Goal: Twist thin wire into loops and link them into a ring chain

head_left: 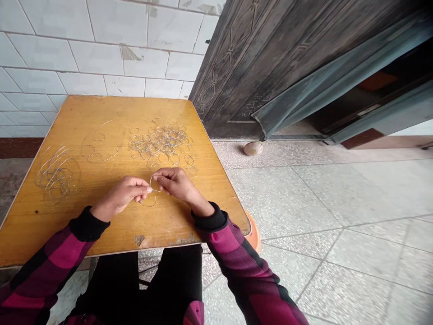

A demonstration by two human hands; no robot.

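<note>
1. **Hands:** L hand [122,195] & R hand [174,183] are over the tabletop, close together, backs up. Both are closed in a pinch, thumb & fingers gripping one thin silver wire [153,188] btwn them.
2. **Held wire:** bent, w/ a curved loop sagging below the grip, near the wood. Contact w/ the table: cannot tell.
3. **Person:** plaid magenta-&-black sleeves [230,253] w/ black cuffs [209,217]; black trousers [115,284] below table edge.
4. **Table:** square wooden table [101,225], yellow-brown top, veneer chipped at near edge [139,240]. An orange plastic item [256,234], type unclear, shows just beyond its R corner.
5. **Wire on table:** loose tangle of wire loops [58,175] at L; sparse bent pieces [94,146] mid-table; dense heap of small wire rings [160,144] ahead of the hands, nearest far edge.
6. **Floor:** pale stone tiles [338,212] at R; small round pale object [253,148] near the door sill.
7. **Background:** white wall tiles [94,58], some chipped, behind table; dark embossed metal door [257,58] at upper R.
</note>
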